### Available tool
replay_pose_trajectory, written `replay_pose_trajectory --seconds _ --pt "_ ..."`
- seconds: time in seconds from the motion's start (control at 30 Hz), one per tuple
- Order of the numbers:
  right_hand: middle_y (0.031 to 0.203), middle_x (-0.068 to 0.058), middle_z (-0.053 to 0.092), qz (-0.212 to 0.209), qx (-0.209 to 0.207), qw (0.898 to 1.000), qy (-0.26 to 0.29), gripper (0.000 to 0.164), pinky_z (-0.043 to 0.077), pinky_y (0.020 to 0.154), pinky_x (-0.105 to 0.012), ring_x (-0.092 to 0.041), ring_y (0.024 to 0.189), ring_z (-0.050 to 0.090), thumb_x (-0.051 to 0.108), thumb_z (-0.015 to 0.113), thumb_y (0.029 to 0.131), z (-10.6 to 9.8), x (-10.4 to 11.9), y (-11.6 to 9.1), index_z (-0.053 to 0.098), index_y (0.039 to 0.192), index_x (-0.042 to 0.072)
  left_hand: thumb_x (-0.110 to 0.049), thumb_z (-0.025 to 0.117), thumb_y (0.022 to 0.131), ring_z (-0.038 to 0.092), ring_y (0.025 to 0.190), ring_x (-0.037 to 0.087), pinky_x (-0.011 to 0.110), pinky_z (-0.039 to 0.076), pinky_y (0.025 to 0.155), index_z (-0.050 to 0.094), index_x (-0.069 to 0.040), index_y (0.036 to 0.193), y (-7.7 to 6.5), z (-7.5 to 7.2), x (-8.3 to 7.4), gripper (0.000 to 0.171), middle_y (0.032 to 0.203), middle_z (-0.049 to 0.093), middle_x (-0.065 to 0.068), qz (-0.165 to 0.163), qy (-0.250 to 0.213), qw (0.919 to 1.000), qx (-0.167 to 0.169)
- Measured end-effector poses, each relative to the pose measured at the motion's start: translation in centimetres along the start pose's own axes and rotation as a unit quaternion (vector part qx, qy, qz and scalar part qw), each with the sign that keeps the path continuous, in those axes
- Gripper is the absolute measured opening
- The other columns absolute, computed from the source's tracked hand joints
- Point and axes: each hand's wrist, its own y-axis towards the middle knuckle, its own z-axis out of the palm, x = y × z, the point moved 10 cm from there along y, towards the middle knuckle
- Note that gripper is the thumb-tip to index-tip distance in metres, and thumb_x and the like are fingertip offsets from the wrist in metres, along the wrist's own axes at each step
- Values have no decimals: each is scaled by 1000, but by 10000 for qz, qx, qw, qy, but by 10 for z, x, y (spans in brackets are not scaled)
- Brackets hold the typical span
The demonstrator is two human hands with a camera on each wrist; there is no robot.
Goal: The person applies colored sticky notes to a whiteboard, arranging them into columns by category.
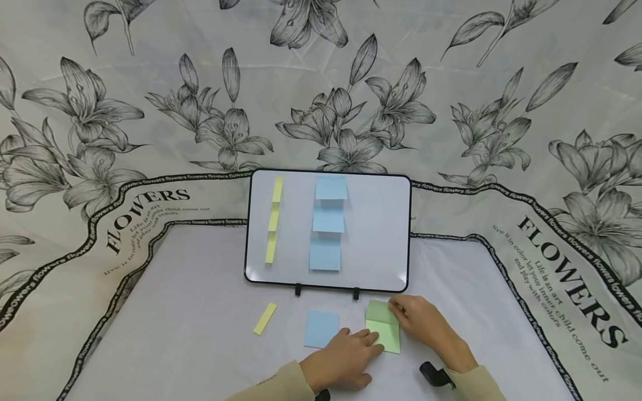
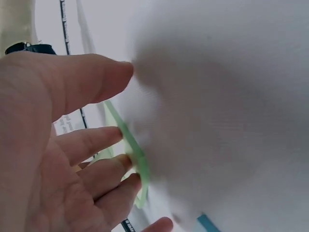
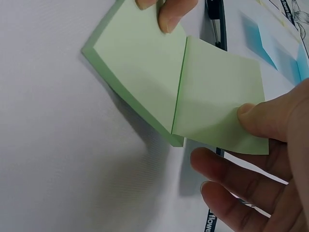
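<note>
A light green sticky-note pad (image 1: pixel 388 338) lies on the white table in front of the whiteboard. My right hand (image 1: pixel 428 326) pinches the top sheet (image 3: pixel 219 92) between thumb and fingers. That sheet is folded back from the pad, still joined along the far edge. On the pad's near left part rest the fingertips of my left hand (image 1: pixel 346 359), holding it down with the fingers extended. In the left wrist view, several of those fingers touch the pad's edge (image 2: pixel 140 157). A blue sticky-note pad (image 1: pixel 321 327) sits just left of the green one, beside my left hand.
Behind the pads, a black-framed whiteboard (image 1: pixel 376 234) leans upright on small black feet (image 1: pixel 356 293). A column of yellow strips (image 1: pixel 273 217) and one of blue notes (image 1: pixel 328 216) are stuck on it. A narrow yellow pad (image 1: pixel 264 318) lies left. Flower-printed cloth (image 1: pixel 346 111) hangs behind.
</note>
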Motion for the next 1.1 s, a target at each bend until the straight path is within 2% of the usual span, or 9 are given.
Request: replay_pose_trajectory --seconds 0.13,0.37,0.5,0.63,0.83,1.1 --pt "76 6 70 4 -1 10000 -87 4 47 55 -21 4 62 49 8 71 95 -4 0 6 75 95 9 -47 72 92 48 144 10 44 51 105 56 -30 147 0 -1 0 60 159 47 -9 -66 -163 9997 172" --pt "83 1 74 -68 -191 9995 -241 5 51 58 -25 -2 67 58 8 70 96 -16 -2 21 75 96 7 -48 73 89 46 145 10 48 52 103 55 -32 148 -3 -3 2 63 159 46 -9 -79 -220 9993 278" --pt "83 -4 75 -280 -742 9961 -385 5 51 55 -27 -5 64 59 4 72 93 -40 -1 29 74 98 3 -49 72 90 44 147 9 48 51 104 53 -33 149 -2 -2 3 65 161 43 -10 1 -370 9984 437" --pt "85 -9 76 -626 -1332 9885 -336 8 51 52 -28 -9 63 61 -3 74 90 -69 4 41 74 98 -1 -49 71 91 42 148 9 48 50 106 51 -33 151 -2 -1 2 65 162 41 -11 13 -507 9970 589" --pt "84 -15 75 -1136 -1800 9761 -426 14 52 51 -29 -15 60 64 -9 75 86 -93 15 64 74 98 -3 -49 71 91 41 149 9 48 49 108 50 -33 151 -5 -4 3 66 163 40 -10 3 -561 9965 617" --pt "81 -16 77 -1177 -2274 9647 -617 13 44 45 -31 -16 48 53 -8 76 85 -113 18 100 75 96 -2 -50 70 91 41 149 9 49 49 108 51 -32 152 -4 -3 4 66 163 40 -10 -2 -666 9960 599"
